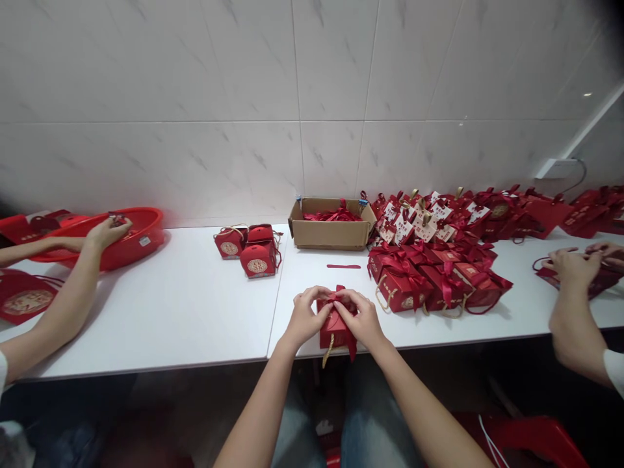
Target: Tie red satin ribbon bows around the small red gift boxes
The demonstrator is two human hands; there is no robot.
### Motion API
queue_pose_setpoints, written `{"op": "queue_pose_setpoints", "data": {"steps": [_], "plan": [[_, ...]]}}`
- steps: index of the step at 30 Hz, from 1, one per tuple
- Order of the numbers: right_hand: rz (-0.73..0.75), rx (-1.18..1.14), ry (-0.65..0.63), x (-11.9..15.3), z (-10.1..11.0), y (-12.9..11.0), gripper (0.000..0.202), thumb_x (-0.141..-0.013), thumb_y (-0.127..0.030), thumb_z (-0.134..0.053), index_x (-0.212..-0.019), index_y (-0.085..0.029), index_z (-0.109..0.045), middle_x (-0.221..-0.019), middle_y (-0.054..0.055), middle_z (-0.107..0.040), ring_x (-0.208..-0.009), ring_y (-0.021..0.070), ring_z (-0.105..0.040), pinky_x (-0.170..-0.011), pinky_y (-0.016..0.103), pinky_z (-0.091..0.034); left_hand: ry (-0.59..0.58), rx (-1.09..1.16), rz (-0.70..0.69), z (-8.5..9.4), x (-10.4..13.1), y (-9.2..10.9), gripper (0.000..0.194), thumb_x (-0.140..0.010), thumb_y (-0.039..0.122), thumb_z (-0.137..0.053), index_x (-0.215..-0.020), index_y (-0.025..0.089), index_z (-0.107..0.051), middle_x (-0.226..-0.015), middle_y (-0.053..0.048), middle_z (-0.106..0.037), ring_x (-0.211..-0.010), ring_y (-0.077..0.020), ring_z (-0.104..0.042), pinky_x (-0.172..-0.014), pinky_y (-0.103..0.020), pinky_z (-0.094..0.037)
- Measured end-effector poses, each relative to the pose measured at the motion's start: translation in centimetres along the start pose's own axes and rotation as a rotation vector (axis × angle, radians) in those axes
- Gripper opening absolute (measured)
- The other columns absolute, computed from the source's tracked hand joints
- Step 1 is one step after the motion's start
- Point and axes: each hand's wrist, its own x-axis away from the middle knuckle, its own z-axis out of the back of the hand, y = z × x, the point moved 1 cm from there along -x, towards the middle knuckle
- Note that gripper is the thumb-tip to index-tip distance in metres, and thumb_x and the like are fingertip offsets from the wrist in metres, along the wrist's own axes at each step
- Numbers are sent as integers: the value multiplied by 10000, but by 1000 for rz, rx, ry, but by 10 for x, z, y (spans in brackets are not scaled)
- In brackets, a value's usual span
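A small red gift box [331, 335] with a gold cord handle stands at the table's front edge before me. A red ribbon [351, 344] runs over its top, one tail hanging at the right side. My left hand [310, 314] pinches the ribbon above the box from the left. From the right, my right hand [359, 314] pinches the same ribbon, the fingertips of both hands almost meeting. The knot between them is largely hidden by the fingers. A loose strip of red ribbon [344, 266] lies flat behind the box.
A cardboard box [331, 235] of red ribbons stands by the wall. Several ribboned gift boxes [402, 292] crowd the right, tagged ones behind. Three boxes without bows [260, 260] sit left. A person's hand [108, 233] is over a red basin [151, 237]; another person's hands [578, 266] work far right.
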Motion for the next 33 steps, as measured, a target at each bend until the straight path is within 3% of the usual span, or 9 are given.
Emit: {"op": "queue_pose_setpoints", "data": {"steps": [4,9,15,18,22,26,30,33], "plan": [[-9,47,-15,0,2,-2,131,-812,-298,-570,-876,-205,-636,-783,34,-638,-680,157,-562,-683,285,-433,-45,-79,-51,2,-1,2,135,-747,187,-593,-873,213,-634,-910,-46,-658,-892,-188,-602,-843,-339,-451],[57,84,-18,1,5,-7,145,-846,-283,-552,-858,-209,-675,-817,51,-654,-798,183,-579,-772,325,-439,12,-101,-87,1,-1,4,45,-741,157,-581,-739,198,-599,-790,-29,-627,-834,-180,-588,-796,-317,-457],[90,66,38,3,5,-1,154,-824,-289,-586,-860,-210,-713,-930,78,-548,-865,180,-559,-753,314,-491,44,-97,-61,-3,-1,1,94,-739,102,-555,-752,187,-592,-795,-24,-625,-773,-159,-585,-734,-296,-462],[82,126,50,2,4,0,138,-818,-248,-579,-822,-204,-710,-921,78,-540,-905,199,-532,-838,364,-467,62,-106,-55,-8,-1,0,114,-742,86,-541,-758,187,-593,-788,-21,-627,-780,-161,-586,-725,-292,-462],[-59,161,51,-2,3,-3,140,-804,-255,-575,-742,-188,-681,-1059,103,-548,-1054,249,-469,-961,445,-375,186,-128,-41,-16,2,-2,131,-739,70,-528,-744,191,-578,-770,-18,-638,-788,-169,-597,-721,-300,-469],[-221,77,-105,-9,3,2,225,-819,-303,-540,-662,-182,-647,-1264,97,-487,-1222,265,-380,-1038,476,-274,258,-82,-42,-25,3,-6,124,-753,79,-522,-742,193,-571,-782,-24,-637,-827,-175,-606,-738,-305,-478],[-271,-149,-233,-17,3,9,305,-816,-402,-534,-653,-167,-642,-1395,96,-380,-1289,251,-337,-1073,423,-241,249,66,3,-29,-1,-10,86,-777,117,-526,-800,189,-568,-826,-32,-635,-816,-161,-617,-744,-301,-493],[-340,-331,-181,-18,2,11,375,-770,-515,-565,-684,-163,-662,-1422,107,-336,-1271,262,-374,-1066,400,-271,363,60,3,-26,-2,-10,119,-797,196,-557,-915,187,-543,-905,-52,-623,-879,-174,-604,-803,-335,-485]]}}
